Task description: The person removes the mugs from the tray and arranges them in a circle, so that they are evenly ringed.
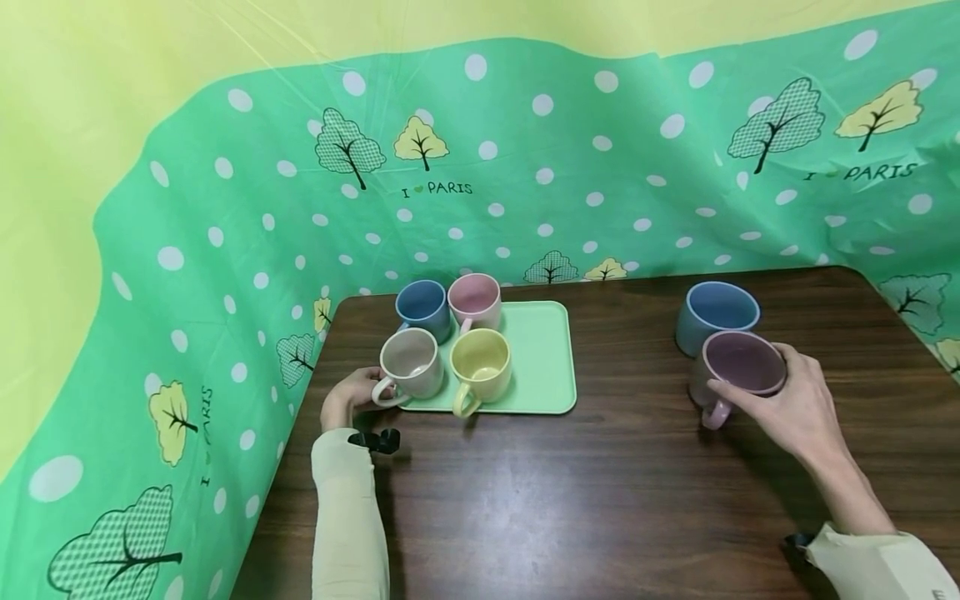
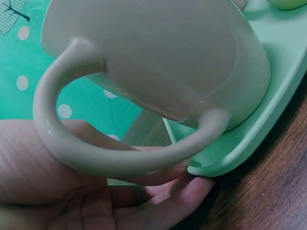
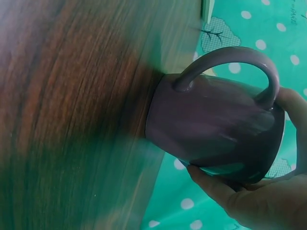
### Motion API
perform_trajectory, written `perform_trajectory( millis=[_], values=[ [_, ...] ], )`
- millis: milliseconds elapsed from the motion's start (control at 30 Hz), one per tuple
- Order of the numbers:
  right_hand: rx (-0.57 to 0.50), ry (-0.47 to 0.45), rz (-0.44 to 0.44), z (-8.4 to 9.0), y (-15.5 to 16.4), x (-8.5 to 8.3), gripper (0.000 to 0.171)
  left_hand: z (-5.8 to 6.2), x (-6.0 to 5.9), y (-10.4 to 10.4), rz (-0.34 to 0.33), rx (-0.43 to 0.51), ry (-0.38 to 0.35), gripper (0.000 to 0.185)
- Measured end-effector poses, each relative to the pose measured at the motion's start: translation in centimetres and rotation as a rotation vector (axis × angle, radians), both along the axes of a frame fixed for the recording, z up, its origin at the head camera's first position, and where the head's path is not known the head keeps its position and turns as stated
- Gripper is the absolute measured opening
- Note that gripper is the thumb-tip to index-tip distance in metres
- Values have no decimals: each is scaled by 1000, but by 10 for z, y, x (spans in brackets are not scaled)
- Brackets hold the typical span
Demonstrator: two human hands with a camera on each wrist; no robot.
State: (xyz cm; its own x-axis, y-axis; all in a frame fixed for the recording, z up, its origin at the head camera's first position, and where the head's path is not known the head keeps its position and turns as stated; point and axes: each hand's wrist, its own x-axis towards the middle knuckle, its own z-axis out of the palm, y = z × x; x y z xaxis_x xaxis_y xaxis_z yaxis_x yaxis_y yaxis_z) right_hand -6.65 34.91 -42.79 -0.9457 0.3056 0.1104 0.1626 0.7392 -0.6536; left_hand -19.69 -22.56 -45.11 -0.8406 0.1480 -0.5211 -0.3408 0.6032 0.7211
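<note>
Fingers of the right hand clamp the purple mug by its rim.
Lift it straight, clear of the blue mug; left hand fingers steady the tray edge.

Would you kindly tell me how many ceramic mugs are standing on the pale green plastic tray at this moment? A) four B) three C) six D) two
A, since the pale green plastic tray carries four: a blue mug, a pink mug, a beige mug and a yellow mug, while the purple mug in the right hand and the larger blue mug sit off it on the wooden table.
</note>
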Motion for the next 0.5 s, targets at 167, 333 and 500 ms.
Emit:
perform_trajectory(
  millis=[167, 333, 500],
  values=[
    [-4, -11, 1, 1, 3, 1, 100, -2, 1, 0, 17, 26, -2, 20],
    [4, -24, 22, 4, 7, 0, 103, -2, 2, 0, 21, 47, -1, 20],
    [22, -47, 45, 8, 8, 0, 105, -1, 2, 1, 38, 66, -8, 18]
  ],
)
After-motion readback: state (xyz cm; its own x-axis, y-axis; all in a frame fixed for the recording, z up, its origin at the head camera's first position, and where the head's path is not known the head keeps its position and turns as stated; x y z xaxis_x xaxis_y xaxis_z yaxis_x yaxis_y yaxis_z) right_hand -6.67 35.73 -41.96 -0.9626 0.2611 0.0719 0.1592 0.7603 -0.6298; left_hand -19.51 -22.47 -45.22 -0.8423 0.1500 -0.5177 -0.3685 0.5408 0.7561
